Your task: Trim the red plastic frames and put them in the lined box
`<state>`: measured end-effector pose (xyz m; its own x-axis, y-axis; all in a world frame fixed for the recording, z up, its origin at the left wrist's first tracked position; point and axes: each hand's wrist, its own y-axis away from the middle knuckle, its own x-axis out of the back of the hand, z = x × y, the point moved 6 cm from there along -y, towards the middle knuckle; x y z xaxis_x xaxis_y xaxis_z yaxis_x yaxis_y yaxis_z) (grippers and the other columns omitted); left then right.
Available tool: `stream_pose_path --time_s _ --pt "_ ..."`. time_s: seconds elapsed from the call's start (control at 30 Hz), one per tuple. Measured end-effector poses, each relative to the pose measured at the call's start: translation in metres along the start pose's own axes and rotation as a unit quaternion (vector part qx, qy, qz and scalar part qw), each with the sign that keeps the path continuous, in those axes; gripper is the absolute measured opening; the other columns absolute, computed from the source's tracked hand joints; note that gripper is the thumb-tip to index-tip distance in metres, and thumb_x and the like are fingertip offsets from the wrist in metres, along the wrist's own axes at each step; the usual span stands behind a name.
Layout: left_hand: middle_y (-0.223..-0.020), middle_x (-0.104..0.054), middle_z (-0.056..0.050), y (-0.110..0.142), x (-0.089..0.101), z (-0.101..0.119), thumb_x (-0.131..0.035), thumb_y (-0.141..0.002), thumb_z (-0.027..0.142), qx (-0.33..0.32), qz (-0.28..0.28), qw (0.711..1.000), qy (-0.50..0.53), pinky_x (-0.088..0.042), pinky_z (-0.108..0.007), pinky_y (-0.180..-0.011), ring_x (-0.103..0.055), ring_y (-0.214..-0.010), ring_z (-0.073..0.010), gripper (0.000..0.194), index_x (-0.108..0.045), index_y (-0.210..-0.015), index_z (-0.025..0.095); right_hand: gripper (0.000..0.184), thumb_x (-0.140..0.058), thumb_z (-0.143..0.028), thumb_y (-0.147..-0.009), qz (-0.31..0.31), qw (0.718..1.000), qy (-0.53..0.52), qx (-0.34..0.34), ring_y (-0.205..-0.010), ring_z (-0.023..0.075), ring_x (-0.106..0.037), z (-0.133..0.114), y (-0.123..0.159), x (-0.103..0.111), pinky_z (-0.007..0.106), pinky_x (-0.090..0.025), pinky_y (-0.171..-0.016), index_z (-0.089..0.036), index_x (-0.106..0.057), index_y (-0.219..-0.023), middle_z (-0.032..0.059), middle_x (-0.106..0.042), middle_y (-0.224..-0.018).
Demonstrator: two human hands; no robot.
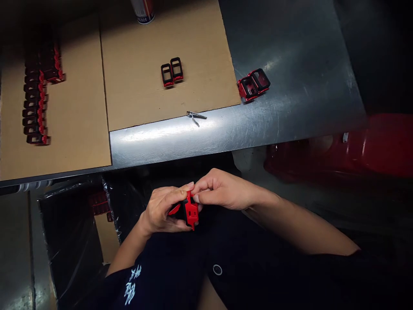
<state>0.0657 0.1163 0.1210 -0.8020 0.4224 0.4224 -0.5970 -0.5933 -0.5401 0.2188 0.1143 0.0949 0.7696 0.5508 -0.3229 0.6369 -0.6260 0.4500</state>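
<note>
Pinching the top of a red-and-black plastic frame (192,212) in front of the bench (155,144), fingers of the right hand (226,191) seemingly adjust it, those of the left hand (164,207) wrapping it, the next move probably needing steady support.

Part (192,212) at lower centre showing bright red against black. Row (40,105) at upper left combining black and red. Pair (172,74) at upper centre showing black over red. Cardboard (142,86) around it showing plain tan. Table (290,47) gleaming silver-grey. Shirt (174,271) at bottom showing dark navy, white lettering (130,293).
</note>
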Motion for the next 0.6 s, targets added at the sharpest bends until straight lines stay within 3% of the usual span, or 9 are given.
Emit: stream_pose_path --time_s 0.17,0.4,0.6 --pt "-0.124 -0.074 -0.023 0.0008 0.0003 0.0008 -0.091 -0.071 0.046 0.009 0.002 1.000 -0.016 -0.068 -0.032 -0.071 -0.082 -0.091 -0.0263 0.089 -0.049 -0.143 0.015 0.021 -0.061 -0.021 -0.079 0.023 1.000 0.002 0.010 -0.057 0.0099 -0.045 -0.0022 -0.0036 -0.0012 0.026 -0.031 -0.056 -0.015 -0.072 -0.063 -0.0029 -0.061 -0.060" --pt "-0.122 -0.075 -0.024 -0.0006 0.0006 0.0021 -0.092 -0.069 0.045 0.002 0.001 1.000 -0.013 -0.068 -0.033 -0.072 -0.082 -0.090 -0.0265 0.088 -0.051 -0.140 0.012 0.021 -0.060 -0.024 -0.083 -0.025 1.000 0.008 0.013 -0.066 0.0131 -0.055 -0.0020 -0.0005 0.0005 0.027 -0.037 -0.064 -0.015 -0.078 -0.075 0.0009 -0.071 -0.070" --pt "-0.123 -0.075 -0.023 -0.0019 0.0004 0.0025 -0.093 -0.069 0.044 -0.001 -0.001 1.000 -0.019 -0.068 -0.032 -0.072 -0.082 -0.090 -0.0270 0.089 -0.050 -0.142 0.014 0.021 -0.061 -0.020 -0.080 0.016 1.000 0.007 0.014 -0.058 0.0098 -0.046 -0.0021 -0.0036 -0.0006 0.025 -0.032 -0.057 -0.015 -0.072 -0.063 -0.0032 -0.059 -0.059"
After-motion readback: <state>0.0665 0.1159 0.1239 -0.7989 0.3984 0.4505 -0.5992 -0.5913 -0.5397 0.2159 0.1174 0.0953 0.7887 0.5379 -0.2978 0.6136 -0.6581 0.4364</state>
